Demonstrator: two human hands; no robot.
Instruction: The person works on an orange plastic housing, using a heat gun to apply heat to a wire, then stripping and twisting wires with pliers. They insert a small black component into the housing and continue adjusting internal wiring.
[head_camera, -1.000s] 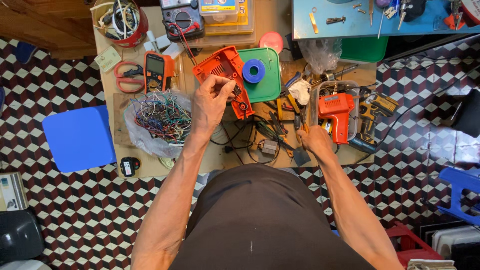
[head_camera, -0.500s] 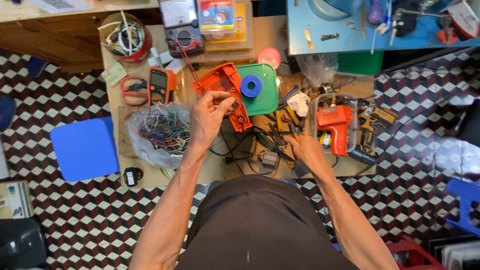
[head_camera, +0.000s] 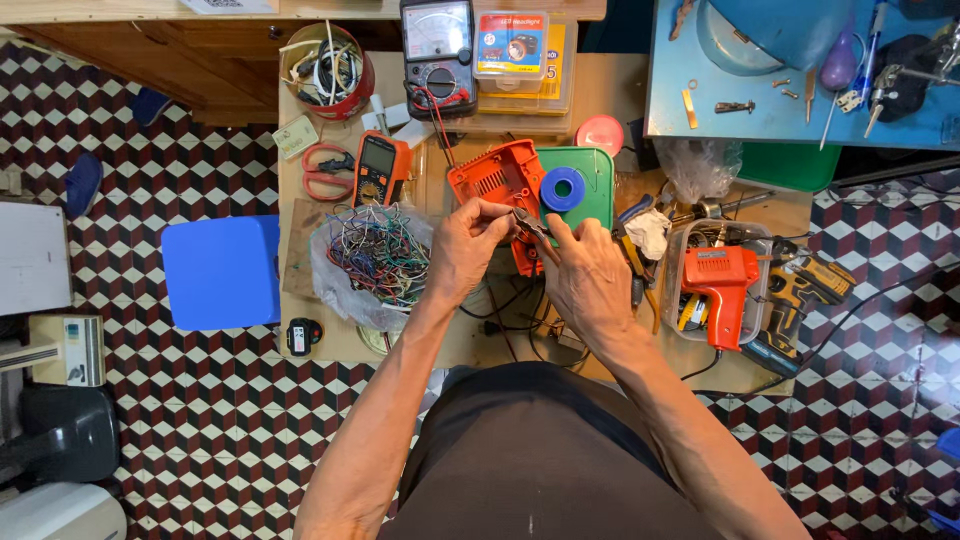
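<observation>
Our right hand (head_camera: 590, 275) has come off the tabletop (head_camera: 600, 110) by the orange drill (head_camera: 725, 285) and now meets our left hand (head_camera: 465, 245). Both pinch small dark metal pliers (head_camera: 530, 225) over the ribbed orange plastic casing (head_camera: 495, 180). So two-handed fine work begins. Outward: a glossy blue tape roll (head_camera: 562, 188), and tangled wires (head_camera: 380, 255) in a clear bag.

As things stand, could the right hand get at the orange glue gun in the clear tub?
Probably yes: the right hand is beside the tub, and the orange glue gun lies on top, uncovered, though its fingers are busy with a small metal tool.
</observation>
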